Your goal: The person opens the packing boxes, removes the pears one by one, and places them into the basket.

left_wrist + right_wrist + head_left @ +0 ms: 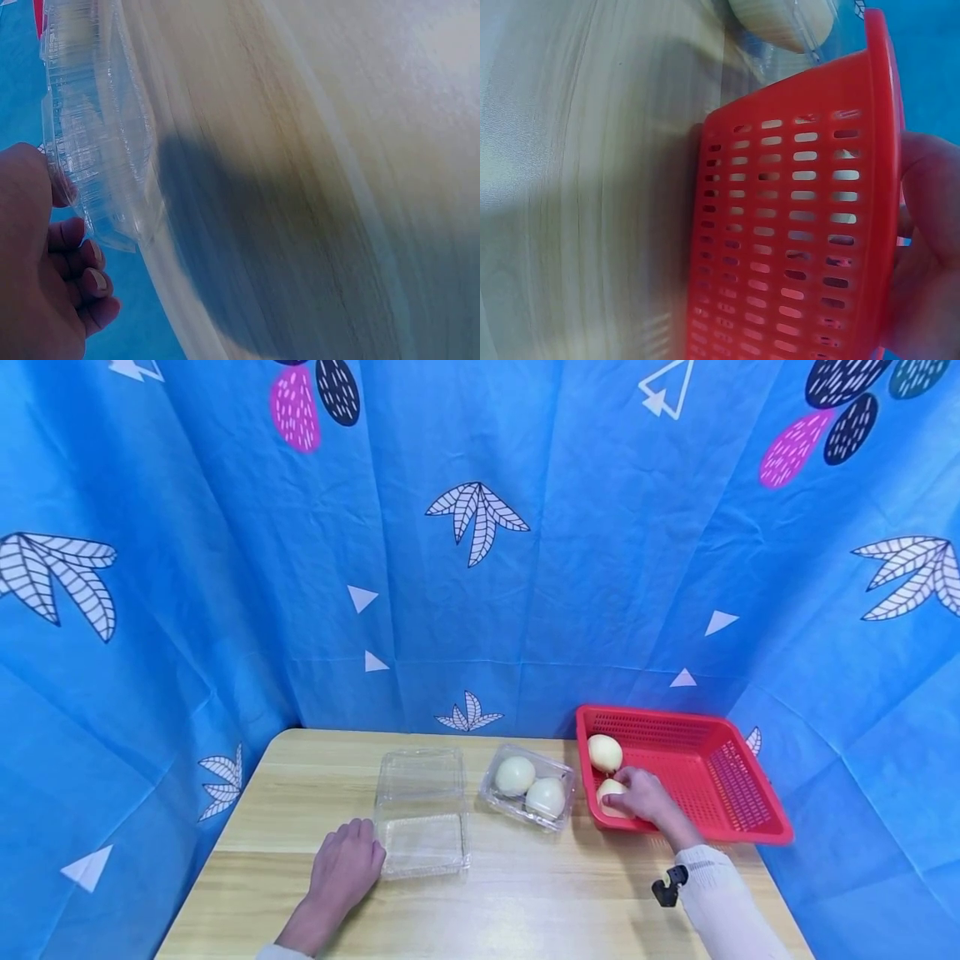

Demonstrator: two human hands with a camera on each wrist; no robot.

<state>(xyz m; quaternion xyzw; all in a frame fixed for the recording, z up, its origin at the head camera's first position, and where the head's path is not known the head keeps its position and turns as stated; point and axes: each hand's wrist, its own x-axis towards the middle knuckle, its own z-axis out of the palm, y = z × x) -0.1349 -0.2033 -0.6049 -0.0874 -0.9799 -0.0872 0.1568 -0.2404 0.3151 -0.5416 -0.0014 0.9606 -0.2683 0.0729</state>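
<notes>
- Right sleeve [729, 906]: long, white, soft-looking, creased.
- Cuff [701, 859]: faintly textured, ending at the wrist.
- Bracket [666, 892]: small, black, hook-like in outline, beside the cuff.
- Left sleeve [282, 952]: pale, just its edge in view.
- Left hand [34, 277]: bare, with short nails [99, 280].

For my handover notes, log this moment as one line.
right hand: grips pear in red basket | second pear: in basket | left hand: at left edge of open clamshell | other clamshell: holds two pears
</notes>
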